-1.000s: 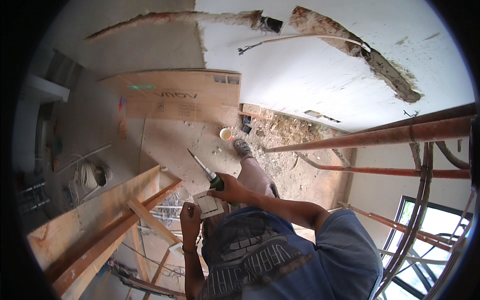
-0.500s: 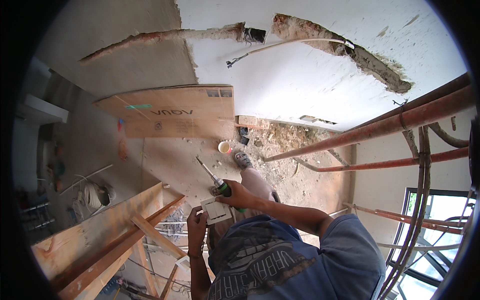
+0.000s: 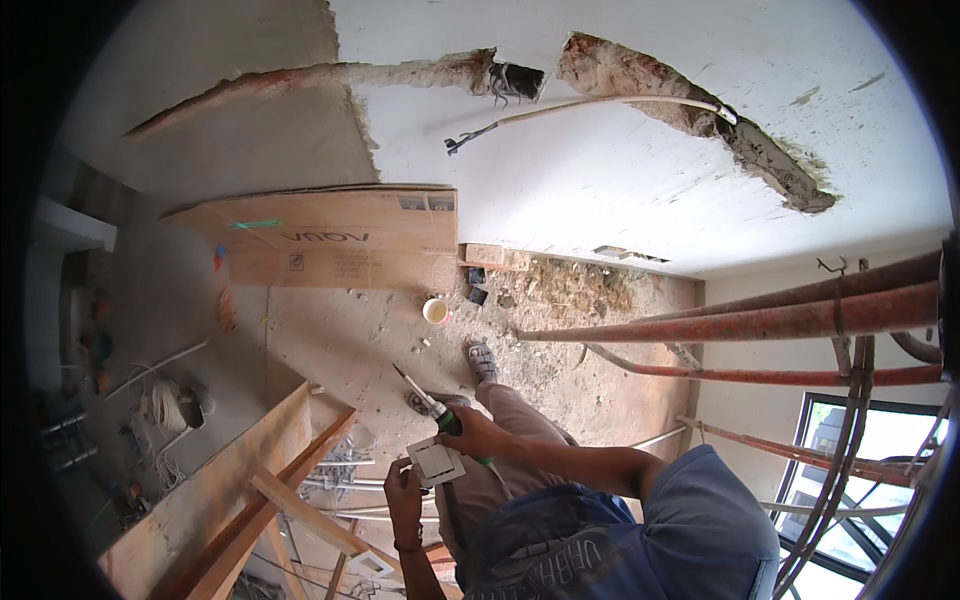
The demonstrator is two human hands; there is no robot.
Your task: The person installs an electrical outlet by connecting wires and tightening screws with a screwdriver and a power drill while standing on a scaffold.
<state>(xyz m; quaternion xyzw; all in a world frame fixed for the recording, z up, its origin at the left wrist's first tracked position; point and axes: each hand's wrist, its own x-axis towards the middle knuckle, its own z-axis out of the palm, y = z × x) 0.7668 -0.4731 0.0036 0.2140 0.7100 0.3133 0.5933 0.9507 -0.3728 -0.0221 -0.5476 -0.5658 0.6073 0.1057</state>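
Observation:
My right hand [image 3: 486, 436] is closed around the green-and-black handle of a screwdriver [image 3: 423, 396]. Its long metal shaft points up and left, away from me. The same hand also touches the upper right edge of a flat, white square wall plate [image 3: 437, 463] with an outlined panel. On the plate's lower left edge, my left hand [image 3: 404, 492] pinches with bent fingers. Both hands are in front of my legs, above the floor. A pale, thin line trails below the handle; what it is, I cannot tell.
A wooden trestle [image 3: 283, 440] stands close on my left. Red scaffold poles [image 3: 740, 318] cross the right side. A cardboard sheet [image 3: 350, 235] leans on the wall, where a cable [image 3: 590, 103] hangs from a chased groove. Rubble [image 3: 560, 295] and a small tub [image 3: 435, 311] lie ahead.
The view has shifted, so the wall and poles sit lower in the picture. Both hands keep their hold on the plate and screwdriver, and the plate looks slightly more turned.

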